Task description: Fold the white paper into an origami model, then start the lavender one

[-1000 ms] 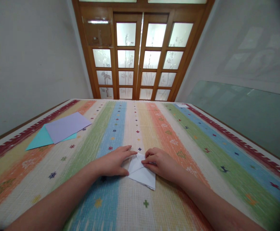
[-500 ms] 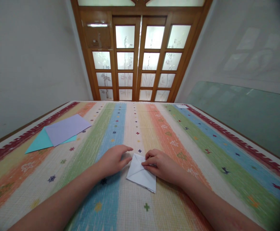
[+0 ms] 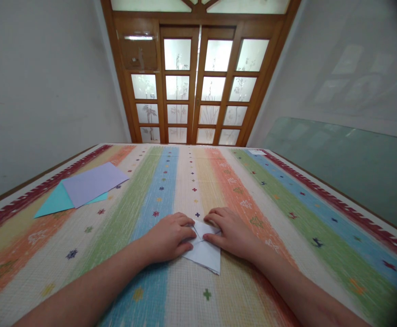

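Note:
A folded white paper [image 3: 205, 257] lies on the striped cloth near the middle of the table. My left hand [image 3: 170, 237] rests on its left part with fingers curled and pressed down on the fold. On the paper's right part lies my right hand [image 3: 231, 231], fingers bent and pressing at the top edge. The two hands almost meet over the paper's upper corner, which they hide.
A lilac sheet [image 3: 92, 183] lies over a turquoise sheet [image 3: 53, 205] at the table's left. The striped tablecloth [image 3: 287, 204] covers the whole table. A wooden glazed door [image 3: 198, 86] stands behind, and a glass pane [image 3: 348, 163] leans at the right wall.
My left hand has moved right, from beside the paper onto its left part. My right hand has shifted a little up on the paper. The paper's top corner is now covered.

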A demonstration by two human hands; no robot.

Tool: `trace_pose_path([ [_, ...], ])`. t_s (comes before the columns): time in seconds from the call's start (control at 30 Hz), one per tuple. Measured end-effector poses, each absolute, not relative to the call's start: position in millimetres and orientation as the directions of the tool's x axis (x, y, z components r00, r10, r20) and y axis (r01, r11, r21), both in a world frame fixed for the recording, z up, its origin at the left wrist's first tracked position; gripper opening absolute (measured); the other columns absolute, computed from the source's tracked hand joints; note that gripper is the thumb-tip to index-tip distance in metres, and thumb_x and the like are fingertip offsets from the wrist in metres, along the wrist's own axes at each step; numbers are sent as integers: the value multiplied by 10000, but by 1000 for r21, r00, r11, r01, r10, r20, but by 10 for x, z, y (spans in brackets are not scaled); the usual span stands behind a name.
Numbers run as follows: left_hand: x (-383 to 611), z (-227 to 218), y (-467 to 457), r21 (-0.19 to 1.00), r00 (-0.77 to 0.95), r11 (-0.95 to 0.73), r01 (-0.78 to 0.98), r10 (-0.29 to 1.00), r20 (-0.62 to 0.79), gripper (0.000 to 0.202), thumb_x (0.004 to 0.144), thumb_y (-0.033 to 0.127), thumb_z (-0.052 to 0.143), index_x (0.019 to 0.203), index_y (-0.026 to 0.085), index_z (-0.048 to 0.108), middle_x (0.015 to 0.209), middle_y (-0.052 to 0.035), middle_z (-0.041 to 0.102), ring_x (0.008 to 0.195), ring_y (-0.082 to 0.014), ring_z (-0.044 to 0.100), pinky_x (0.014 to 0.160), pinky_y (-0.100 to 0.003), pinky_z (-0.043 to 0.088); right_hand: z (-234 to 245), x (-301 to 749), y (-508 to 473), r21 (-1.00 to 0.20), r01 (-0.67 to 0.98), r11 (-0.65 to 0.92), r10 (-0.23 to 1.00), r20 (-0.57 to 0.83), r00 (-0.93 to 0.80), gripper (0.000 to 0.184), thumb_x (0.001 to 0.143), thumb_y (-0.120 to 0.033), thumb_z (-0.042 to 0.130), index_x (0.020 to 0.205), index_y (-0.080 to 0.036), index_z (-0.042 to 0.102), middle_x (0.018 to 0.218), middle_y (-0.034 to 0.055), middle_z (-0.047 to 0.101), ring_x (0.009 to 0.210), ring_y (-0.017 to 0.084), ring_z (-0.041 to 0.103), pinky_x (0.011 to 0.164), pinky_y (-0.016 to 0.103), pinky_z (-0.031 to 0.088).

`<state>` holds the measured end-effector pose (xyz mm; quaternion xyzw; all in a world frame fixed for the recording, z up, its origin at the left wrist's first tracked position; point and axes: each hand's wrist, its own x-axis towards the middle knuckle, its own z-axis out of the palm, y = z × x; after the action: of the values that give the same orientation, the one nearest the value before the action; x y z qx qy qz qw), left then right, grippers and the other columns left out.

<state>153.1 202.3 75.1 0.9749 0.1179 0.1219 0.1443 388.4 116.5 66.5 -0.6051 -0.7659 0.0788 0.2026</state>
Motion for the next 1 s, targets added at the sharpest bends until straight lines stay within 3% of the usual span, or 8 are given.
trace_pose_path([
  [0.23, 1565, 601, 2060, 373, 835, -843, 387, 492, 246, 697, 811, 394, 685, 1416, 181, 415, 1354, -140, 540, 1255, -305, 463, 1059, -484, 357, 689, 3845, 1168, -445, 859, 253, 964, 191, -185, 214, 812, -356, 705, 976, -222, 672, 1165, 83, 615, 1098, 256, 533, 958, 407, 394],
  [0.33, 1575, 535, 2096, 396, 812, -823, 407, 524, 255, 687, 818, 436, 670, 1403, 160, 438, 1348, -145, 550, 1260, -305, 462, 1068, -483, 342, 677, 3822, 1183, -534, 811, 240, 969, 178, -169, 158, 802, -285, 704, 938, -216, 663, 1179, 82, 612, 1111, 246, 539, 966, 406, 397],
  [0.47, 1594, 540, 2105, 454, 784, -797, 399, 553, 283, 530, 813, 453, 673, 1255, 171, 592, 1347, -143, 555, 1264, -304, 463, 1074, -472, 323, 656, 3818, 1202, -671, 710, 214, 977, 164, -139, 41, 806, -203, 673, 846, -206, 663, 1207, 89, 606, 1159, 237, 536, 998, 405, 388],
  [0.6, 1631, 592, 2094, 591, 790, -751, 295, 540, 291, 209, 848, 378, 645, 915, 190, 708, 1157, -101, 656, 1088, -249, 569, 961, -387, 400, 648, 3821, 1208, -784, 591, 188, 982, 151, -113, 32, 830, -213, 652, 800, -200, 652, 1233, 86, 594, 1153, 227, 551, 1005, 401, 392],
  [0.67, 1650, 608, 2099, 665, 776, -699, 263, 563, 285, 210, 861, 354, 625, 771, 174, 685, 936, -71, 681, 906, -209, 599, 828, -326, 432, 633, 3819, 1212, -829, 524, 197, 980, 168, -103, 56, 844, -251, 651, 818, -203, 642, 1202, 82, 607, 1142, 227, 556, 993, 397, 405],
  [0.73, 1661, 614, 2114, 742, 737, -622, 250, 620, 271, 279, 864, 364, 613, 672, 164, 637, 733, -28, 616, 726, -170, 559, 677, -278, 407, 608, 3816, 1222, -883, 428, 194, 981, 178, -79, 111, 854, -299, 655, 921, -215, 628, 1149, 78, 623, 1104, 226, 573, 953, 386, 437],
  [0.87, 1651, 602, 2162, 924, 614, -359, 131, 761, 208, 337, 851, 432, 617, 660, 155, 621, 592, 20, 498, 557, -120, 450, 532, -240, 323, 554, 3822, 1256, -976, 172, 130, 991, 129, -18, 389, 843, -414, 676, 1163, -241, 539, 1075, 73, 638, 955, 213, 619, 815, 346, 490],
  [1.0, 1618, 592, 2214, 995, 476, -47, -85, 875, 82, 348, 814, 488, 660, 711, 162, 598, 499, 64, 427, 433, -80, 372, 434, -207, 289, 498, 3865, 1293, -998, -32, 56, 998, 57, -41, 441, 903, -550, 541, 1203, -227, 546, 1007, 82, 649, 879, 204, 633, 745, 328, 496],
])
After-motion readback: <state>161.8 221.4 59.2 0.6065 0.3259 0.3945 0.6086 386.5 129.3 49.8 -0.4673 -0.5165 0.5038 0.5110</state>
